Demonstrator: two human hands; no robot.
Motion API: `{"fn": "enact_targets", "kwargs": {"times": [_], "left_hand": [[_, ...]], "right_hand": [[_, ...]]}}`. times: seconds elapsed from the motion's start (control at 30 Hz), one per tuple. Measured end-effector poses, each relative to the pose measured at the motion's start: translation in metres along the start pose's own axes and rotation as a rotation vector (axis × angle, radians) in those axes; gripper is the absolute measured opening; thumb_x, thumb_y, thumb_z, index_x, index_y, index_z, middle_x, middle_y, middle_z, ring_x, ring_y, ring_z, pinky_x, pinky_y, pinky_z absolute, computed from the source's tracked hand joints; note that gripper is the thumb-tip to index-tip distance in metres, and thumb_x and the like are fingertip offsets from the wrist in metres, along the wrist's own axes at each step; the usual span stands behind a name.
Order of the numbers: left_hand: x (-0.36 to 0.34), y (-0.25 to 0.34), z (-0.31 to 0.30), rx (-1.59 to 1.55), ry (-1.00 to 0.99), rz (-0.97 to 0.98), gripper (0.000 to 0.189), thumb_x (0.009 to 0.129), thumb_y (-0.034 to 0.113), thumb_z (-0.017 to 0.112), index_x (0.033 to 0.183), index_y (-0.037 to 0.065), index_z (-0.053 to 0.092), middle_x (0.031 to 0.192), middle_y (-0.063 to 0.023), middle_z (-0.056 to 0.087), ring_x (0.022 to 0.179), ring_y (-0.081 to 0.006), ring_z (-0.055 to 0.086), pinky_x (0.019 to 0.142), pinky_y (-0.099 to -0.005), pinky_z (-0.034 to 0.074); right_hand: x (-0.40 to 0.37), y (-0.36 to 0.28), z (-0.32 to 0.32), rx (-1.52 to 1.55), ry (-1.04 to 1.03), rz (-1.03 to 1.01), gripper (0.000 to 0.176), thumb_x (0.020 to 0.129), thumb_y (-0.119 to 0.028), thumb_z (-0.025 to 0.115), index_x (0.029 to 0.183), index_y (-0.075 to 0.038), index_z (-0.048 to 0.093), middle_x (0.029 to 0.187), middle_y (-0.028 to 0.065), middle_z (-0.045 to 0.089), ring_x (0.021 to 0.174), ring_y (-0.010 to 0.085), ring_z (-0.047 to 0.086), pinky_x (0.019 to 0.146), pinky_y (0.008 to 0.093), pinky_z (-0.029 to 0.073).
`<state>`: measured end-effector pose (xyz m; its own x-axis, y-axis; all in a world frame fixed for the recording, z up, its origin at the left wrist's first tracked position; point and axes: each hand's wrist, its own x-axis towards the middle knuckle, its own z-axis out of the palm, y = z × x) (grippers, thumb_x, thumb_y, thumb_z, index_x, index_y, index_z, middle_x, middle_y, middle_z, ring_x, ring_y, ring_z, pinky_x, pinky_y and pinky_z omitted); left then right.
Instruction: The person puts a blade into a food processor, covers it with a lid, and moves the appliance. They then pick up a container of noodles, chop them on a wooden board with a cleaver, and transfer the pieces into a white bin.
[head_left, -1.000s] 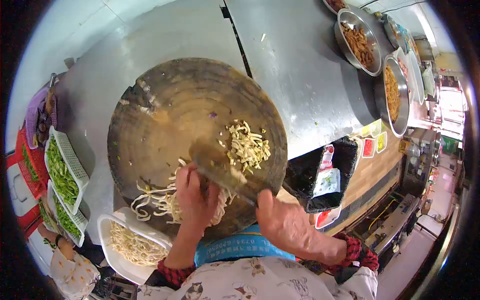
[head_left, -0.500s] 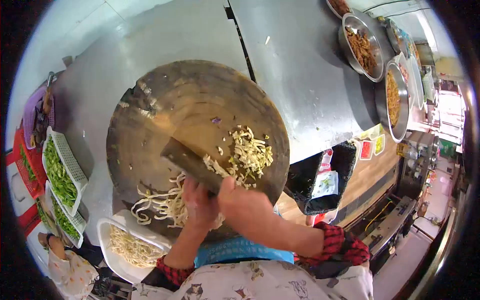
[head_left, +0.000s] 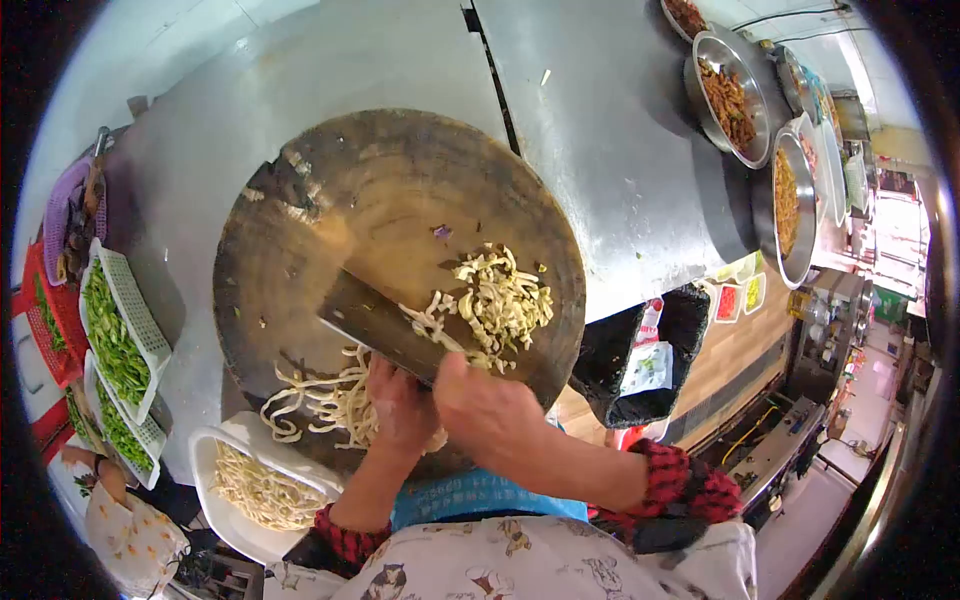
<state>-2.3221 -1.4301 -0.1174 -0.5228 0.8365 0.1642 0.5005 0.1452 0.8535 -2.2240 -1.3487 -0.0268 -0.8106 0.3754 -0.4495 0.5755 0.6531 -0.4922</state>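
Observation:
A round wooden chopping block [head_left: 390, 190] lies in front of me. My right hand [head_left: 490, 405] is closed round the handle of a cleaver [head_left: 375, 325], whose broad dark blade points up and left across the block. Beside the blade, my left hand [head_left: 403, 408] curls its fingers down over a bunch of pale noodle-like strands [head_left: 325, 400]. The loose ends of these strands spread out to the left of that hand. Right of the blade is a pile of chopped pale pieces [head_left: 505, 300], with a few pieces along the blade's edge.
A white tub of thin pale strands [head_left: 265, 490] stands at the block's lower left. Farther left are baskets of cut greens [head_left: 115, 335] and another person's arm [head_left: 105, 475]. Metal bowls of food [head_left: 725, 95] stand upper right. A black-lined bin [head_left: 590, 370] is right of the block.
The blade has tilted, so more of its flat side and a bright edge show. Several cut pieces lie more spread beside it. Both hands stay in nearly the same place.

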Motion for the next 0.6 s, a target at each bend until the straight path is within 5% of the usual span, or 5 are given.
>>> {"fn": "enact_targets", "kwargs": {"times": [0.23,0.33,0.4,0.5,0.6], "left_hand": [[0.006,0.016,-0.011,0.186,-0.058,0.050,0.019,0.065,0.001,0.067,0.084,0.000,0.062,0.088,-0.0134,0.059,0.081,-0.0309,0.058,0.071,-0.0379,0.048],[-0.004,0.016,-0.017,0.211,-0.042,0.071,0.023,0.063,0.003,0.069,0.085,0.002,0.063,0.090,-0.0137,0.060,0.084,-0.0323,0.058,0.075,-0.0397,0.047],[-0.021,0.002,-0.013,0.012,-0.133,-0.219,0.027,0.062,0.006,0.072,0.087,0.004,0.064,0.094,-0.0137,0.061,0.088,-0.0345,0.058,0.078,-0.0411,0.046],[-0.017,0.006,-0.007,-0.129,-0.117,-0.307,0.029,0.061,0.008,0.073,0.088,0.005,0.066,0.098,-0.0136,0.061,0.091,-0.0359,0.057,0.078,-0.0418,0.046],[-0.020,-0.007,-0.012,0.018,-0.177,-0.055,0.028,0.060,0.008,0.073,0.088,0.006,0.065,0.097,-0.0128,0.061,0.090,-0.0353,0.058,0.077,-0.0424,0.047]], "right_hand": [[-0.021,0.023,-0.022,0.081,0.301,0.155,0.018,0.077,-0.003,0.057,0.083,0.002,0.041,0.049,0.0104,0.049,0.045,0.0291,0.058,0.039,0.0397,0.046],[-0.062,0.006,-0.030,0.027,0.134,0.133,0.014,0.080,-0.002,0.052,0.082,0.002,0.039,0.055,0.0143,0.052,0.045,0.0322,0.058,0.038,0.0414,0.046],[-0.072,0.004,-0.030,0.002,0.000,0.129,0.012,0.080,-0.002,0.050,0.082,0.002,0.039,0.057,0.0151,0.053,0.044,0.0323,0.057,0.038,0.0408,0.045],[-0.071,0.005,-0.026,0.090,-0.163,0.203,0.009,0.085,-0.006,0.046,0.089,0.001,0.041,0.062,0.0159,0.059,0.052,0.0337,0.063,0.043,0.0402,0.052],[-0.046,-0.001,-0.011,0.111,-0.157,0.239,0.009,0.085,-0.006,0.046,0.089,0.001,0.042,0.059,0.0151,0.058,0.052,0.0329,0.063,0.043,0.0398,0.051]]}}
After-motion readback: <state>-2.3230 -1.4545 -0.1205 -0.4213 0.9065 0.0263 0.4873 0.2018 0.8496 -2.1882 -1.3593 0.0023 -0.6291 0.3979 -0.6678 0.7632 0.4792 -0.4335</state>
